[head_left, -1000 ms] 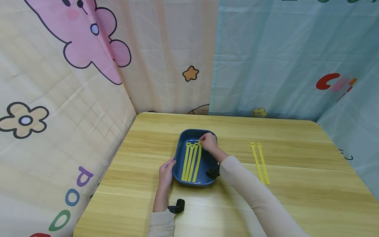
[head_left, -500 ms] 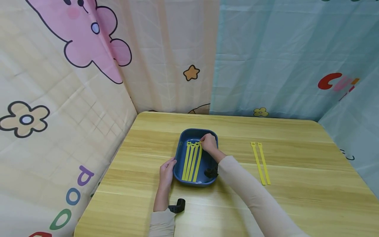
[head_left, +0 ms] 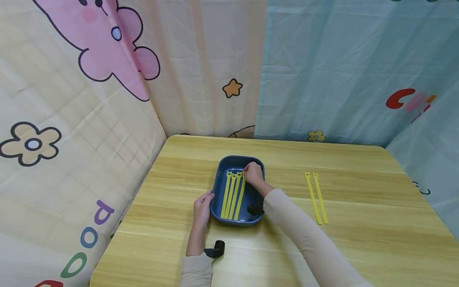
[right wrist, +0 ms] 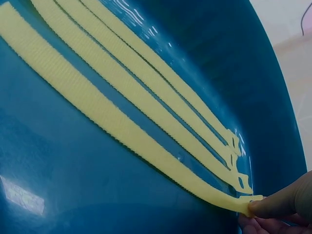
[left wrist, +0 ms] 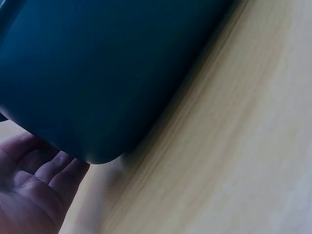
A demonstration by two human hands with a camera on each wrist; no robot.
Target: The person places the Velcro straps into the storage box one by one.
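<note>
A blue tray (head_left: 253, 192) stands on the wooden table, with several yellow hook-and-loop cable ties lying lengthwise inside. My right hand (head_left: 253, 173) reaches over its far right part. Between thumb and fingers it pinches the slotted head of the rightmost cable tie (right wrist: 122, 127), whose strap curves up slightly toward the fingertips. The other cable ties (right wrist: 161, 95) lie side by side to the left of it, heads toward the far end. My left hand (head_left: 202, 208) holds the tray's left wall, thumb near the rim; its fingers (left wrist: 61, 178) go up against the tray's outside.
Two more yellow cable ties (head_left: 313, 198) lie nearly parallel on the table (head_left: 362, 191), right of the tray. Printed curtains (head_left: 322, 79) hang behind the table and along its sides. A black wrist camera (head_left: 215, 250) sits on the left wrist.
The right hand keeps its pinch on the cable tie's head, with hardly any movement. The left hand and tray hold their places; the head view shifts very slightly.
</note>
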